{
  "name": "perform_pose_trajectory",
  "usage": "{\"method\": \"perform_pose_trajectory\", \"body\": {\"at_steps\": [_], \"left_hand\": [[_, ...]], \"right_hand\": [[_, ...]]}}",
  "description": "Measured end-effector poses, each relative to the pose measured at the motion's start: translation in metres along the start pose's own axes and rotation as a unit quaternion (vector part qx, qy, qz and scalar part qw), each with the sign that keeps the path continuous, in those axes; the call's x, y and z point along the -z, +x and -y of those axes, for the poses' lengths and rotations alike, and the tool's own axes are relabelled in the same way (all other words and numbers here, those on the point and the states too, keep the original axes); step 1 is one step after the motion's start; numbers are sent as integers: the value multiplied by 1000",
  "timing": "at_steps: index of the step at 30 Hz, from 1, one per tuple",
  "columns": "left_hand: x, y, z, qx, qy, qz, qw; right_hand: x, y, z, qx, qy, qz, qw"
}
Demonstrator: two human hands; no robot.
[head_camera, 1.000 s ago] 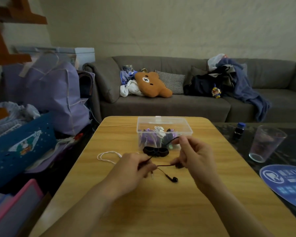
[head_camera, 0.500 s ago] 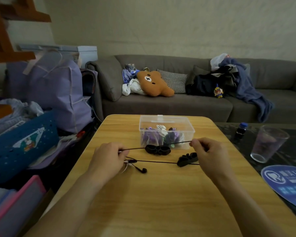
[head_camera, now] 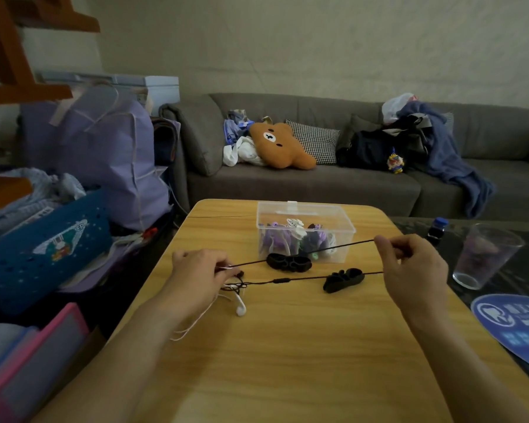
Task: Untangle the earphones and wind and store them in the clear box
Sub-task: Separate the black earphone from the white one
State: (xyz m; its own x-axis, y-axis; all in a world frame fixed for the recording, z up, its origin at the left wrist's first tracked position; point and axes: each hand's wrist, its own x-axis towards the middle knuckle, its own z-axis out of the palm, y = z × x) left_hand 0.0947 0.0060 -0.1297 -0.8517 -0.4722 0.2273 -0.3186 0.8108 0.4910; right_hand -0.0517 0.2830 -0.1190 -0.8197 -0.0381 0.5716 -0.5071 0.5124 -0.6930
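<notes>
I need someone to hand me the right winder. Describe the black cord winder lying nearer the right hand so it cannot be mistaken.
On the wooden table, look just in front of the clear box. Two black winders lie there; the one wanted is nearer the right hand, tilted, beside the lower stretched black cord, while the other winder sits against the box.

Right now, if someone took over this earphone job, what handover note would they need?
Left hand: pinching one end of the black cord beside a knot with the white earphones.
Right hand: pinching the other end; the cord is stretched taut.
Clear box: behind the cord, on the table, already holding some wound sets. Two black winders lie nearby.
Done: black cord pulled straight.
Left: free the knot, wind both sets, box them.
</notes>
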Motion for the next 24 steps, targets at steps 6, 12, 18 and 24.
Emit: {"method": "perform_pose_trajectory", "body": {"at_steps": [6, 12, 18, 24], "left_hand": [[3, -4, -5, -39, -190, 116, 974], [4, -4, -6, -16, -233, 73, 970], [6, -11, -25, -60, -266, 116, 955], [4, -22, -34, -123, -262, 178, 940]], "right_hand": [[-10, 3, -13, -31, -67, -31, 997], [-16, -8, 2, -68, -133, 25, 989], [-32, -57, 75, 148, 62, 206, 965], [-38, -65, 74, 75, 142, 384, 909]]}}
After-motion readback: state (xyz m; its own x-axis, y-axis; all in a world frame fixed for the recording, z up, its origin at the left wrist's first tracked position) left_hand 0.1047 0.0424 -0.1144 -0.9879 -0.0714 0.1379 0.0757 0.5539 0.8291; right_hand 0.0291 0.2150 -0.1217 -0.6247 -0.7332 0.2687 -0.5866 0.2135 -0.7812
